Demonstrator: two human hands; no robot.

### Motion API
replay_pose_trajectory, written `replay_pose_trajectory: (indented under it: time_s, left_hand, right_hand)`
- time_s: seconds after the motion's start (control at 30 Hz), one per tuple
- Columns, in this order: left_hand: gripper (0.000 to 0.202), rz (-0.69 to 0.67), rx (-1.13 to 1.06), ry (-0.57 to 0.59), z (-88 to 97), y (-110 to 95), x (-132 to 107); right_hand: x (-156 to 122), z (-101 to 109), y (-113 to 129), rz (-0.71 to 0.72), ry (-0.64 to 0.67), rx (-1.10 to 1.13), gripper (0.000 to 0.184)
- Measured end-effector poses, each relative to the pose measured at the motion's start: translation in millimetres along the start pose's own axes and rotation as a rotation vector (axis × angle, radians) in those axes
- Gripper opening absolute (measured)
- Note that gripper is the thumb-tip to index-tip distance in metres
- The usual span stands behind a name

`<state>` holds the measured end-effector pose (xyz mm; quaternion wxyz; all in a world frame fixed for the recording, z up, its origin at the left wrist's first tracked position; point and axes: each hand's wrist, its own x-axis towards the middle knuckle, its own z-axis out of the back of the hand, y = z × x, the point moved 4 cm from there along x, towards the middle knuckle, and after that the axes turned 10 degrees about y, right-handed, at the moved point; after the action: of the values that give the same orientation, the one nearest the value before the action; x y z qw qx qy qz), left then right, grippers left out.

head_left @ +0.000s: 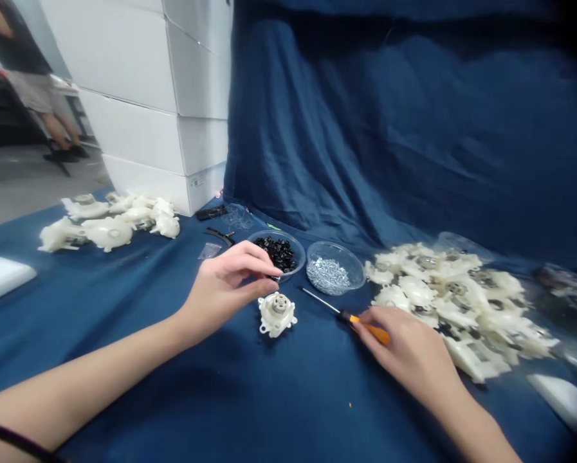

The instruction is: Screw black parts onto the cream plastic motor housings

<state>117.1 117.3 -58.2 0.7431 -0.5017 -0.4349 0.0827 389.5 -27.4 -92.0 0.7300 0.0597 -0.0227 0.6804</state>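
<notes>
Fingertips of the left hand (225, 283) were pinched narrow on a small dark piece with a shiny edge (274, 278), too small to make out further. Fingers of the right hand (408, 341) were curled around the orange-and-black handle of a slim screwdriver (377, 332), its bare metal shaft pointing away toward the far edge of the bench. Between the hands, just beyond the left fingertips on the near side, a cream-white plastic housing with looped lugs and a round metal centre (277, 315) sat upright on the dark blue cloth-covered bench (196, 399), apart from both hands.

Beyond the left hand, toward the far edge, stood a round clear plastic bowl (300, 247) of small black pieces (281, 254), partly hidden by the fingers. Just beside it, to the right, a second round clear plastic bowl (358, 270) held many small silvery metal pieces (327, 275); the screwdriver's tip lay near it. A large heap of cream-white plastic parts (457, 302) spread past the right hand toward the right edge, where a smooth white object (561, 399) lay.

A smaller group of similar cream-white parts (109, 225) rested near the far left corner, before a tall stack of plain white boxes (138, 128). A blue cloth curtain (317, 116) hung along the far edge. Farther off, at left, stood a person in a dark top and light shorts (32, 71).
</notes>
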Motion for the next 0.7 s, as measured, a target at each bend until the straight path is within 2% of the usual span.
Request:
replay_pose_trajectory:
  time_s: [0.07,0.1,0.17,0.23,0.3,0.37,0.43,0.5,0.57,0.63,0.7]
  left_hand:
    - [0.021,0.033,-0.074,0.019,-1.8,3,-1]
    - [0.020,0.058,-0.112,0.031,-3.5,4,-2]
    - [0.017,0.113,-0.172,0.073,-8.7,5,-4]
    - [0.015,0.183,-0.213,0.131,-15.5,7,-7]
    - [0.016,0.275,-0.259,0.151,-20.7,10,-12]
    - [0.020,0.374,-0.305,0.120,-22.7,15,-15]
    - [0.031,0.453,-0.338,0.071,-22.1,20,-17]
    - [0.041,0.484,-0.312,0.083,-21.2,22,-15]
    - [0.038,0.415,-0.122,0.173,-20.5,17,-11]
    - [0.030,0.256,0.248,0.338,-22.8,8,-8]
    - [0.032,0.111,0.594,0.491,-27.5,4,-10]
  right_hand:
    - [0,10,15,0.070,-0.112,-0.043,0.018]
    - [2,15,26,0.111,-0.164,0.005,0.016]
    - [9,25,52,0.211,-0.220,0.257,0.029]
    - [20,30,80,0.334,-0.192,0.566,0.047]
    - [31,32,103,0.483,-0.245,0.771,0.040]
    - [38,33,114,0.571,-0.373,0.844,0.029]
    - [42,31,115,0.609,-0.448,0.846,0.022]
    - [43,31,111,0.599,-0.453,0.835,0.018]
    - [44,30,100,0.518,-0.417,0.839,0.014]
    - [44,25,86,0.381,-0.365,0.874,0.012]
    - [45,15,70,0.247,-0.326,0.923,0.011]
